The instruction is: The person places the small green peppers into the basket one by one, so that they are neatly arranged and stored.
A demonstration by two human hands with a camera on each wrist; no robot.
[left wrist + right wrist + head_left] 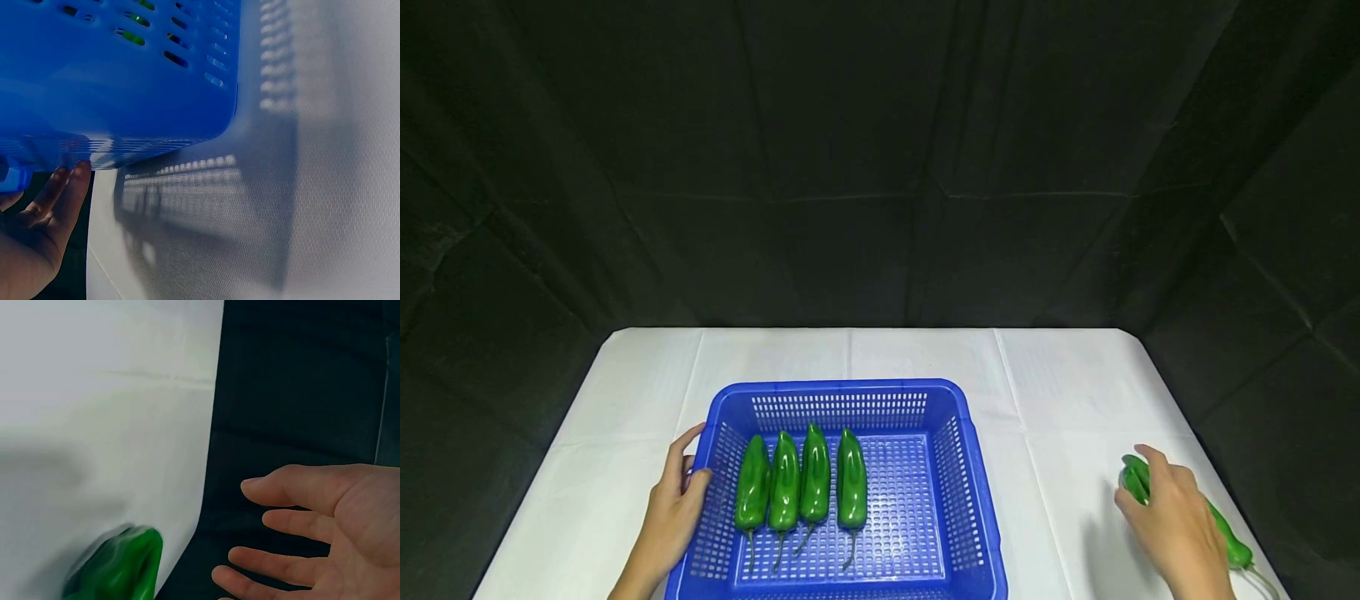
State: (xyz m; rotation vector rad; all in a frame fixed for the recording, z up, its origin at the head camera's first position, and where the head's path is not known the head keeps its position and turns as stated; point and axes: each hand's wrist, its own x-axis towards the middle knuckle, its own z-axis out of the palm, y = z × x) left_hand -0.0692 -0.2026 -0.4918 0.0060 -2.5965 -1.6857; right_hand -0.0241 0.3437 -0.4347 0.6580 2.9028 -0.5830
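My left hand [672, 512] holds the left rim of a blue plastic basket [842, 386], thumb at the rim and fingers along the outer wall. The left wrist view shows fingertips [81, 169] against that wall. Inside the basket, several glossy green peppers [852, 483] lie side by side in its left half, stems towards me. At the table's right edge, my right hand [1183, 525] hovers over green pepper [1232, 537], which it partly hides; whether there is more than one cannot be told. In the right wrist view its fingers are spread apart, beside the pepper [128, 569].
A white cloth [1045, 400] covers the table. Black drapes [880, 250] stand behind it and along both sides. The basket's slotted right wall [962, 500] lies between its inside and the right hand.
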